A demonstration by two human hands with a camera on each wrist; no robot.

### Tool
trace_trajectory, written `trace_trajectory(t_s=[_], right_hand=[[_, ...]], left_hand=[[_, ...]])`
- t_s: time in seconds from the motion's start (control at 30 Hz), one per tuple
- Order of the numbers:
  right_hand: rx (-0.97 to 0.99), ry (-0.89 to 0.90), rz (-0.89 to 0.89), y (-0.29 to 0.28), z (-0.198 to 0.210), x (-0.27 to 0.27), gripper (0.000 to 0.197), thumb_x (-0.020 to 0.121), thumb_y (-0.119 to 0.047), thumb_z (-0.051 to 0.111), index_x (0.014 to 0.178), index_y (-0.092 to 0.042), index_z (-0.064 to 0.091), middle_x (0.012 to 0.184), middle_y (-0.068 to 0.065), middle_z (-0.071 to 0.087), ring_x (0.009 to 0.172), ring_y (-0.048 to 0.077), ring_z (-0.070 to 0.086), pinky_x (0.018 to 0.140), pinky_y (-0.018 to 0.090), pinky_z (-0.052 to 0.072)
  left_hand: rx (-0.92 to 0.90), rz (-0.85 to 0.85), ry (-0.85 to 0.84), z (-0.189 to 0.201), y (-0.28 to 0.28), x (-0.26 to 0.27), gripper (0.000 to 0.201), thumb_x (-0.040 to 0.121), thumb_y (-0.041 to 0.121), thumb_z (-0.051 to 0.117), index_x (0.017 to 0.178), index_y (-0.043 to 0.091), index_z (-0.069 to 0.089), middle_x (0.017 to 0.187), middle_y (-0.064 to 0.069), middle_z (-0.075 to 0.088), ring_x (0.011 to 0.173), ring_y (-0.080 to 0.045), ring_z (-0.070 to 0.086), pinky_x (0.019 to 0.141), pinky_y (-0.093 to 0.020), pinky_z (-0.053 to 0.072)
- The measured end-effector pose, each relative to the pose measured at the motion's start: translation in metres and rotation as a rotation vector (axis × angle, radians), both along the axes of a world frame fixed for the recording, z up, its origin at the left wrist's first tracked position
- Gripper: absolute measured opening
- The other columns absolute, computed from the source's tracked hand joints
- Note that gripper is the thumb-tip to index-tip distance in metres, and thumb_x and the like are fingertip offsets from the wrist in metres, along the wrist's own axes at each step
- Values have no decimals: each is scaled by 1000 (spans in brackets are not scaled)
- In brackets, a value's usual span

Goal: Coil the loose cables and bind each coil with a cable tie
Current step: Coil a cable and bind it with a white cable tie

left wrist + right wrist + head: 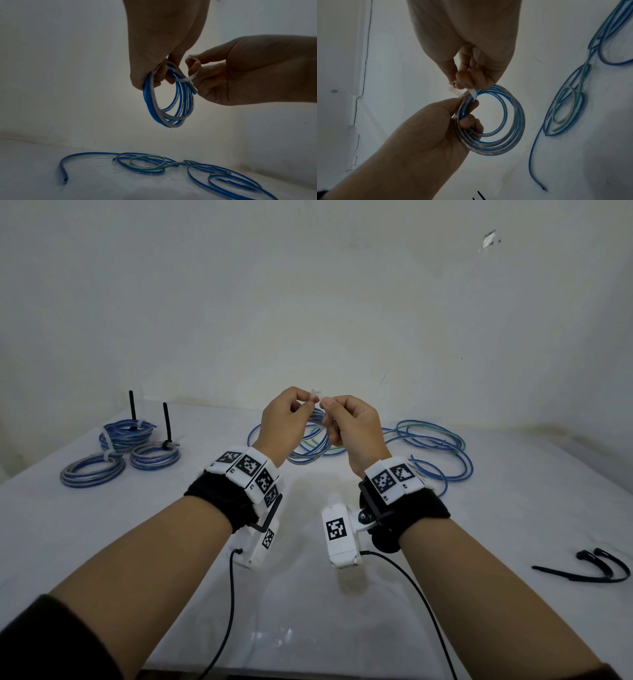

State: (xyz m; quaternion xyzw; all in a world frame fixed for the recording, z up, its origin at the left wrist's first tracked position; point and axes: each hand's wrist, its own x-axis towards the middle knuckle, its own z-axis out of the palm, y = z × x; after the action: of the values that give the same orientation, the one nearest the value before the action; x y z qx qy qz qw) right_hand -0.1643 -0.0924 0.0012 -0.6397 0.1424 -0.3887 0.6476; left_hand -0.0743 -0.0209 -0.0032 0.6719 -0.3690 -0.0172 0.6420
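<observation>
A blue and grey cable coil [169, 102] hangs in the air above the white table [308, 594]. My left hand [306, 405] grips the coil's upper edge, with fingers curled through the ring. A white cable tie [473, 94] loops round the strands there. My right hand [327, 409] pinches the tie's strap between thumb and fingers, right beside the left hand. The tie's clear head [454, 92] pokes out between the two hands. In the head view the hands hide most of the coil [308, 455].
Three bound coils [126, 433] [154, 455] [92, 470] lie at the far left, two with black tie tails standing up. Loose blue and green cables [431, 440] sprawl behind the hands and to the right. Black cable ties [596, 568] lie near the right edge.
</observation>
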Motion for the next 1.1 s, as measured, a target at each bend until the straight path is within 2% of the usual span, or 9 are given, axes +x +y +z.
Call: trace_trajectory(t_s=[0.17,0.27,0.4,0.57,0.77,0.87,0.97,1.1], right_hand=[[22,-2,-2,-1,-1,-1,17,92,-8,56,74,-7,58,58,6,48,36,10,35,39,17,27],[36,-8,9,-1,-1,-2,18,91,-8,56,73,-5,57,57,6,48,37,10,33,40,19,25],[50,1,8,-2,-1,-2,19,91,-9,56,72,-5,57,58,7,48,38,10,33,41,19,26],[74,18,10,-5,0,-3,24,89,-5,54,66,-5,53,58,8,46,36,8,31,39,18,25],[110,41,9,-6,-1,-3,28,89,-5,55,61,-7,53,56,7,47,35,8,32,41,19,26],[131,48,15,-6,-2,-3,29,89,-4,53,60,-8,50,57,7,45,35,8,30,39,18,25],[146,63,23,-7,-3,-4,26,88,-2,52,62,-7,51,56,6,43,34,8,27,36,17,24],[159,67,20,-7,-3,-5,20,86,-1,53,67,-5,56,54,5,43,35,9,28,37,17,25]], left_hand=[[-9,3,-48,-2,-1,0,10,92,14,52,95,16,61,68,1,55,70,-16,52,66,-21,42],[5,27,-137,-4,-2,1,12,92,13,51,96,11,63,64,4,51,56,-4,45,55,-10,36],[1,47,-232,-5,-1,0,13,92,8,50,94,12,62,58,5,46,47,0,42,50,-9,34],[-7,55,-293,-9,-1,-2,17,91,6,49,97,12,63,54,8,43,47,-1,43,50,-10,32],[23,77,-343,-11,-2,-2,13,90,3,48,91,6,61,57,14,44,49,0,44,50,-10,31],[64,94,-386,-13,-2,-2,13,89,3,47,90,6,59,62,16,46,55,-4,44,53,-16,31],[84,105,-410,-15,-3,-1,13,88,2,46,89,7,58,66,16,47,59,-6,43,53,-15,30],[112,120,-438,-17,-5,-2,14,87,1,45,89,7,58,62,11,41,57,-5,40,52,-12,30]])
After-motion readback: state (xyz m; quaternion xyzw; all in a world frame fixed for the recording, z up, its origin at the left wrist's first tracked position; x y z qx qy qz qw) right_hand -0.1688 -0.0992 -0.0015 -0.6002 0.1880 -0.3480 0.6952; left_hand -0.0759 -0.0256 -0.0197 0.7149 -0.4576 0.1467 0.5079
